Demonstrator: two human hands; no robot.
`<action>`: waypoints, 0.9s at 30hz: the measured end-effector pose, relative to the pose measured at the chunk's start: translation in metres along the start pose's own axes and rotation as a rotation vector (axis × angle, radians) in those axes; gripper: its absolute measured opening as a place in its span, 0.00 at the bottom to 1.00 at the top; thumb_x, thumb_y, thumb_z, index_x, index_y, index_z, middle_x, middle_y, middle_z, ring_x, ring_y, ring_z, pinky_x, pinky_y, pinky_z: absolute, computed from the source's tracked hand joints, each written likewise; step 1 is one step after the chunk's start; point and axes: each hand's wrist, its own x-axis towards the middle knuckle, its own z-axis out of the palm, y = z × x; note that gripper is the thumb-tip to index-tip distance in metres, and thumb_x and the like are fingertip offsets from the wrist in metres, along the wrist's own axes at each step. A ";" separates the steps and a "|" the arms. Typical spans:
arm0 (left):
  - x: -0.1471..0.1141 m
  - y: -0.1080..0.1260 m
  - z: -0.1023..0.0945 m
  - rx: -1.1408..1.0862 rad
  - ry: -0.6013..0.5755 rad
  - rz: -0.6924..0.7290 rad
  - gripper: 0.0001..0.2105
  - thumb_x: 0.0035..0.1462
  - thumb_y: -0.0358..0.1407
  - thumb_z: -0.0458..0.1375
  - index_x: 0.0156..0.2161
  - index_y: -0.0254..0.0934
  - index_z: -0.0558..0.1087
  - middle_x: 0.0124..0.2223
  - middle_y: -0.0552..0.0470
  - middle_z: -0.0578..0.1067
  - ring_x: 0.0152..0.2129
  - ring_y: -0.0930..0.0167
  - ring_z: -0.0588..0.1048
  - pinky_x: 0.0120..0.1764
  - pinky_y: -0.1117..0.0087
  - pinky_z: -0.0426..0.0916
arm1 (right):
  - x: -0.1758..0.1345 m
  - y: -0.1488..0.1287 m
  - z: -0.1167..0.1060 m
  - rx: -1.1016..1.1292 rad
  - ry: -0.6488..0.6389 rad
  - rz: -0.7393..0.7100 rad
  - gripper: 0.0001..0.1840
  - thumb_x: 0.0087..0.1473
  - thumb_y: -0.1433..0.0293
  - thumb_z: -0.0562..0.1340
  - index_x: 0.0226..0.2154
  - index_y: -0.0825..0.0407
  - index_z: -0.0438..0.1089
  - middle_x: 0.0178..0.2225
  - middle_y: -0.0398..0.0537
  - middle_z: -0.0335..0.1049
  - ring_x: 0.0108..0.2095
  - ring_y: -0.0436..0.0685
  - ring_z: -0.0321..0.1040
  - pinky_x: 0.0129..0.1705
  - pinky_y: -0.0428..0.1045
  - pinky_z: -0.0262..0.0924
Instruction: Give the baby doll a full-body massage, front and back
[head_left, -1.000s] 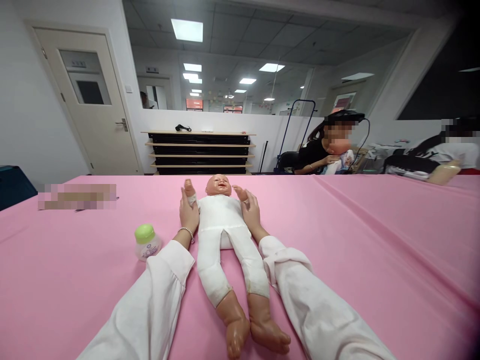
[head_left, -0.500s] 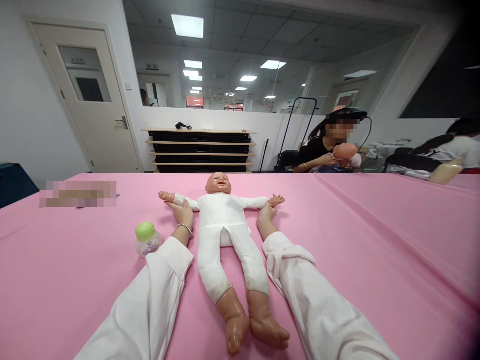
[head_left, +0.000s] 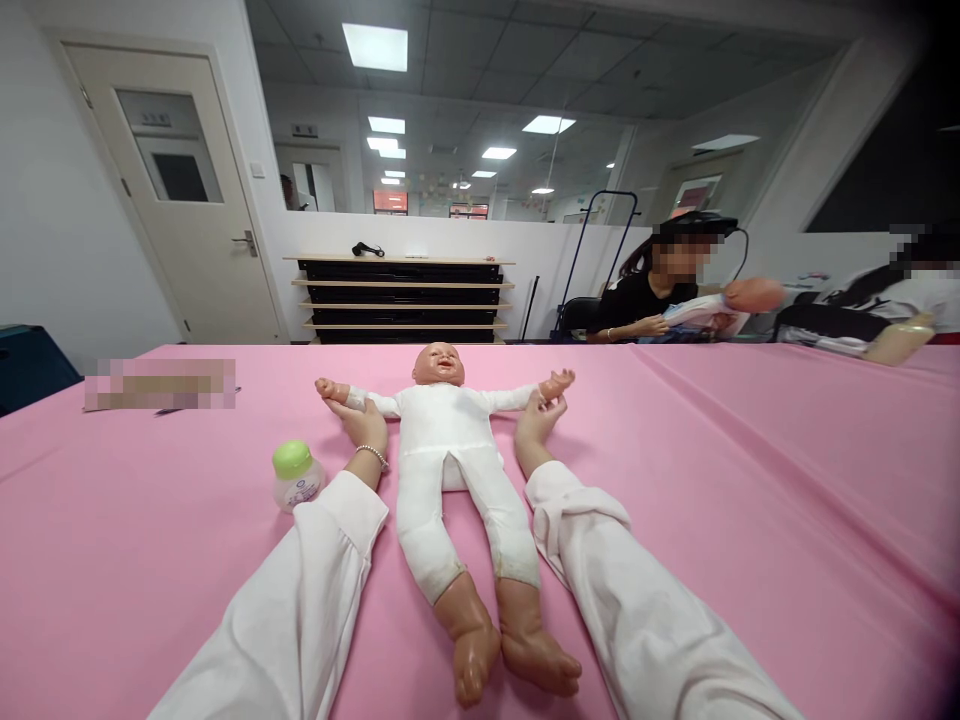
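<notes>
A baby doll (head_left: 450, 450) in a white suit lies on its back on the pink tablecloth (head_left: 750, 480), feet toward me, arms spread out to both sides. My left hand (head_left: 361, 422) grips the doll's arm on the left, near the wrist. My right hand (head_left: 537, 422) holds the doll's other arm just below its raised hand. Both my sleeves are white, and a bead bracelet sits on my left wrist.
A small bottle with a green cap (head_left: 295, 478) stands left of my left arm. Across the table a person in black (head_left: 651, 296) handles another doll (head_left: 739, 298). Another person (head_left: 892, 300) sits far right. A door (head_left: 176, 190) and low shelves (head_left: 399, 300) are behind.
The doll's arms went from raised beside its head to stretched out sideways, with my hands moving outward along with them. The person across the table has shifted their doll to the right.
</notes>
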 end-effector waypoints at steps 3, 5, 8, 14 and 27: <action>-0.003 0.009 -0.001 0.024 -0.059 0.170 0.36 0.56 0.29 0.48 0.62 0.38 0.29 0.64 0.45 0.42 0.60 0.63 0.49 0.58 0.61 0.51 | -0.008 -0.012 0.004 -0.005 -0.007 -0.027 0.28 0.54 0.61 0.51 0.56 0.54 0.50 0.51 0.57 0.57 0.50 0.59 0.58 0.50 0.58 0.57; -0.005 0.012 -0.001 0.056 -0.129 0.238 0.34 0.56 0.28 0.47 0.63 0.39 0.33 0.63 0.46 0.47 0.58 0.63 0.52 0.56 0.62 0.54 | -0.013 -0.020 0.009 -0.043 -0.141 -0.120 0.26 0.51 0.65 0.55 0.53 0.53 0.57 0.49 0.54 0.59 0.50 0.57 0.58 0.51 0.55 0.57; -0.006 0.012 0.003 0.112 -0.263 0.368 0.33 0.53 0.25 0.47 0.63 0.42 0.42 0.59 0.48 0.57 0.55 0.66 0.58 0.54 0.64 0.57 | -0.018 -0.027 0.015 -0.157 -0.448 -0.335 0.21 0.51 0.71 0.52 0.49 0.50 0.65 0.48 0.52 0.59 0.50 0.57 0.57 0.53 0.55 0.55; -0.006 0.010 0.009 0.490 -0.491 0.625 0.31 0.50 0.22 0.45 0.58 0.51 0.57 0.54 0.50 0.64 0.46 0.61 0.63 0.47 0.58 0.61 | -0.016 -0.023 0.021 -0.302 -0.538 -0.480 0.21 0.54 0.72 0.50 0.49 0.46 0.66 0.49 0.52 0.59 0.50 0.59 0.56 0.52 0.58 0.55; -0.002 0.006 0.006 0.275 -0.425 0.581 0.30 0.52 0.25 0.46 0.61 0.42 0.50 0.55 0.47 0.62 0.51 0.64 0.61 0.53 0.61 0.56 | -0.024 -0.020 0.014 -0.239 -0.430 -0.385 0.25 0.54 0.72 0.49 0.55 0.52 0.52 0.58 0.58 0.37 0.60 0.61 0.40 0.56 0.61 0.48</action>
